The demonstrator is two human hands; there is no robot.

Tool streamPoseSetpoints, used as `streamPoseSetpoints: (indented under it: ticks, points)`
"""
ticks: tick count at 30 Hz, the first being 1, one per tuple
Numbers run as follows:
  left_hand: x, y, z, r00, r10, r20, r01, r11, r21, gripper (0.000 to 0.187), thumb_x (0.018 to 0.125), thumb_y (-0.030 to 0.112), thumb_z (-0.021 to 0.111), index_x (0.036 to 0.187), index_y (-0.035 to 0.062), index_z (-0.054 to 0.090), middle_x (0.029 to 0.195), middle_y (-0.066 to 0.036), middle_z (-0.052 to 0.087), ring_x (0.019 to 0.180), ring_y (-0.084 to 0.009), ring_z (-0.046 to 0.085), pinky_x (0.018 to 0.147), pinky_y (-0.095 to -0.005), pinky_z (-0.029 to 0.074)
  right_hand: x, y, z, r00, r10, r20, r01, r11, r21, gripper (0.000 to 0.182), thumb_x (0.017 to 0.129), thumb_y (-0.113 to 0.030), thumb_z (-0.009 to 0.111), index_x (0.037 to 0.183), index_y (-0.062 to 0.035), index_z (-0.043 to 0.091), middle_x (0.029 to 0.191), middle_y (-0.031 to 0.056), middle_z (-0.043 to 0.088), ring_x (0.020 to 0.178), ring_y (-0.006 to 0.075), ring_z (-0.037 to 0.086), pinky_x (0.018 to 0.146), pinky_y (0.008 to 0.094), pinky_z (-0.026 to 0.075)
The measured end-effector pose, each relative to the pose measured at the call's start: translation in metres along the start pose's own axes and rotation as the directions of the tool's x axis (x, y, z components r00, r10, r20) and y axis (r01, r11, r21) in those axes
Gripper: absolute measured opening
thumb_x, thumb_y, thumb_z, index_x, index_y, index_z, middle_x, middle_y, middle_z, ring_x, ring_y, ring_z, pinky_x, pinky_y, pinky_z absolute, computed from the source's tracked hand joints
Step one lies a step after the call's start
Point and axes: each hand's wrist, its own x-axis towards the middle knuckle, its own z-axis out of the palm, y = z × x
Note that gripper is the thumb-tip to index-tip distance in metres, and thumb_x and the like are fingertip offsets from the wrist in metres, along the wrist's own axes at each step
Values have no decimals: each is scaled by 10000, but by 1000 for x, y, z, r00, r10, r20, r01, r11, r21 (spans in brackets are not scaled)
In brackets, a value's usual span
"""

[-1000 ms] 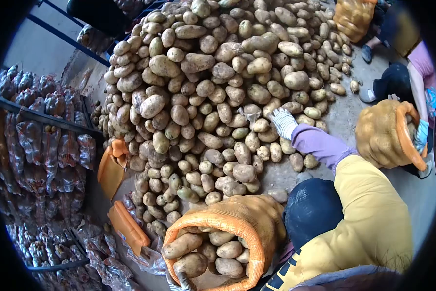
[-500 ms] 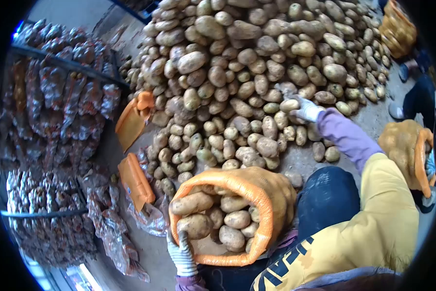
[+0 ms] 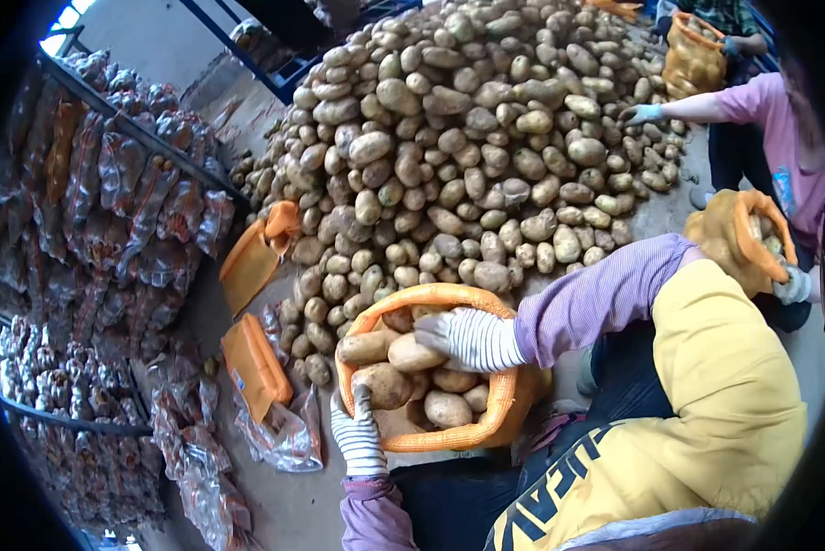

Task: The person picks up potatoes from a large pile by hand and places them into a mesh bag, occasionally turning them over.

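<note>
An orange mesh bag (image 3: 502, 404) with a rolled rim stands open in front of me, partly filled with potatoes. My left hand (image 3: 359, 439), in a striped glove, grips the bag's rim at its near left corner. Inside the mouth, my right hand (image 3: 472, 338), gloved too, is closed on a potato (image 3: 414, 353) above the other potatoes. Beyond the bag rises a large heap of potatoes (image 3: 449, 138).
Folded orange bags (image 3: 254, 367) and clear plastic lie at the left, near stacked wrapped bundles (image 3: 109, 220). A co-worker (image 3: 789, 138) at the right reaches toward the heap, beside another filled bag (image 3: 738, 241). A further bag (image 3: 692, 60) stands behind.
My right hand has moved from the heap into the bag's mouth with a potato. My left hand stays on the rim. The view has shifted, showing more of the co-worker.
</note>
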Motion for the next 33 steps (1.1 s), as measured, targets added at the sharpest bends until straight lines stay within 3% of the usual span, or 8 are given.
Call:
streamPoseSetpoints:
  ticks: [1,7,9,16,22,24,28,33]
  points:
    - [7,-17,-2,997,83,2,-83,996,-13,476,930,333,697,1266,17,580,956,-46,611,751,-112,539,655,-264,471,-10,46,51,944,-280,-174,205,912,-356,526,865,-180,573,1354,-15,472,1311,208,541,1233,356,537,1029,448,438]
    - [-17,28,9,987,158,16,-158,987,16,507,939,303,687,1308,-14,541,1205,-121,611,1052,-190,583,934,-325,476,-1,32,-33,964,-188,188,211,971,-113,318,836,-139,625,1136,-52,562,1103,160,598,988,333,624,839,413,528]
    - [-14,19,7,993,108,36,-107,994,-31,489,945,265,685,1305,-20,520,1168,-111,616,1032,-173,587,927,-319,481,11,58,-78,841,-475,-259,464,879,-105,205,868,-165,623,1054,-81,603,985,143,617,898,352,630,783,423,540]
    - [-12,7,2,996,87,-2,-87,996,31,491,928,296,690,1271,-24,545,1145,-120,621,1015,-185,582,906,-338,482,-33,274,-18,895,441,62,-432,893,-124,1054,693,-530,803,1514,-88,313,1543,290,259,1416,454,292,1156,521,285]
    - [-16,27,13,991,-68,-118,62,997,-53,431,955,205,661,1302,-11,523,1124,-114,631,979,-181,609,864,-303,506,11,306,37,857,499,131,-465,857,-224,1070,687,-637,753,1528,-147,309,1563,345,144,1440,504,187,1184,565,171]
    - [-22,69,31,987,-43,-155,103,910,401,677,937,476,642,1314,-73,519,1125,-253,634,973,-339,594,868,-399,473,-4,304,34,893,414,175,-373,900,-226,930,707,-620,736,1438,-114,464,1549,350,177,1423,508,220,1179,556,191]
    - [-11,28,13,989,-90,-113,97,994,52,499,927,306,689,1274,-23,547,1126,-120,631,990,-189,594,892,-330,489,-36,276,73,953,297,62,-262,909,-325,826,755,-563,710,1351,-23,524,1455,266,387,1382,428,328,1162,512,258]
    - [-14,40,17,982,-100,-162,140,955,263,480,934,283,685,1292,-9,555,1122,-111,646,980,-185,595,883,-315,486,-37,246,81,869,483,106,-493,830,263,882,677,-412,836,1354,-3,445,1315,268,524,1206,402,532,1034,447,442]
